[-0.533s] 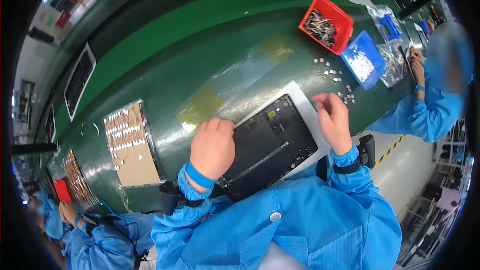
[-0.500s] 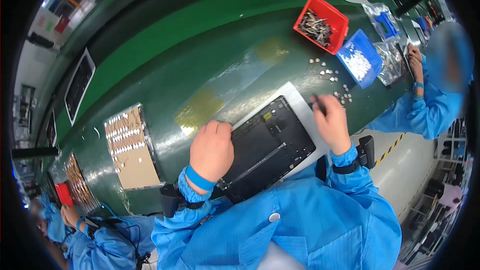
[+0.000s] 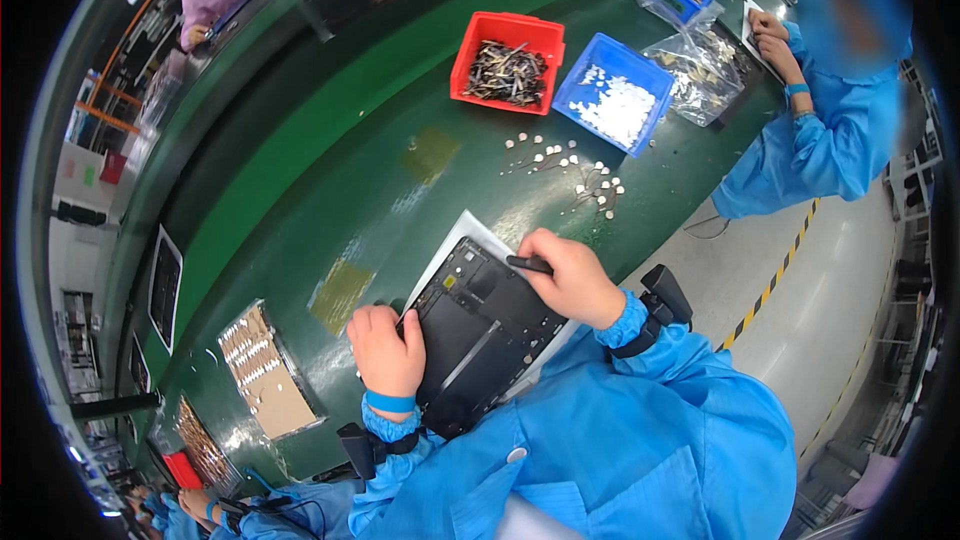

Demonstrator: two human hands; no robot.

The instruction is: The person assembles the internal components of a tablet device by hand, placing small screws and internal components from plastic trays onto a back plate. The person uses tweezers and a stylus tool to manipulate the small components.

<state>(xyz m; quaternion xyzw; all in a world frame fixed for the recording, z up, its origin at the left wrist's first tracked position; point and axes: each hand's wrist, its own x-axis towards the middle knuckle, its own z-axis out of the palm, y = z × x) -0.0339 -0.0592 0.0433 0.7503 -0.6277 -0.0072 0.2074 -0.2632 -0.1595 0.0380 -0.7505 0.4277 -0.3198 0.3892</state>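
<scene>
A black tablet housing (image 3: 485,330) with a grey ribbon strip and a small yellow patch lies tilted in front of me, on a white backing (image 3: 462,230) that shows along its edges. My right hand (image 3: 575,280) is closed round a short black pen-like tool (image 3: 530,264), its tip over the housing's far right edge. At the left edge of the housing, my left hand (image 3: 388,352) has its fingers curled and its thumb beside the rim. Something thin and dark shows between thumb and forefinger; what it is cannot be made out.
Small round white parts with thin leads (image 3: 565,165) lie loose beyond my right hand. Behind them stand a red bin (image 3: 508,25) of dark strips and a blue bin (image 3: 640,70) of white pieces. A brown card (image 3: 285,405) with rows of parts lies left. A co-worker (image 3: 820,130) works at right.
My right hand has come in from beside the housing to its far right edge, with the black tool now plainly visible. The whole view has turned and shifted.
</scene>
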